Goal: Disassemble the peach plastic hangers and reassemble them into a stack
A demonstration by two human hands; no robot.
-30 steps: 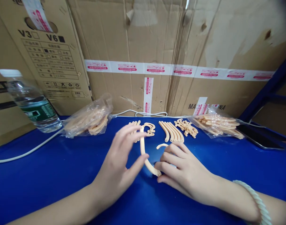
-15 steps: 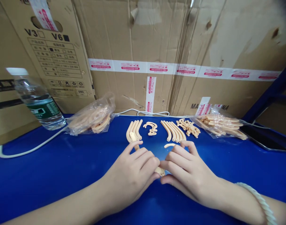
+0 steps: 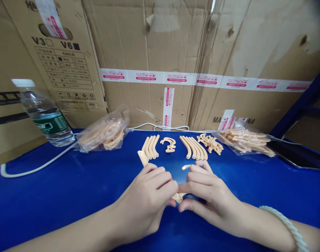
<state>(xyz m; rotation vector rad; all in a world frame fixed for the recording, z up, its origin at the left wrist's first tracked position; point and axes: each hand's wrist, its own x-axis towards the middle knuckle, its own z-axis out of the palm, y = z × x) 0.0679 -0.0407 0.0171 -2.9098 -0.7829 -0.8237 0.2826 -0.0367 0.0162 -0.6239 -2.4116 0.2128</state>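
My left hand is closed over a long curved beige plastic strip, whose far end sticks out past my fingers. My right hand pinches the strip's near end against the blue table, fingers curled; a pale bead bracelet sits on that wrist. A short curved beige piece lies just beyond my right fingertips. Further back lie rows of similar pieces: a left group of long strips, small hooks, another group of strips and a small heap.
Two clear bags of beige parts lie at the back, one left and one right. A water bottle stands at far left beside a white cable. Taped cardboard boxes wall the back. A dark phone rests at right.
My left hand went from open beside the strip to closed over it, and both hands came together. The strip's far end swung to the left.
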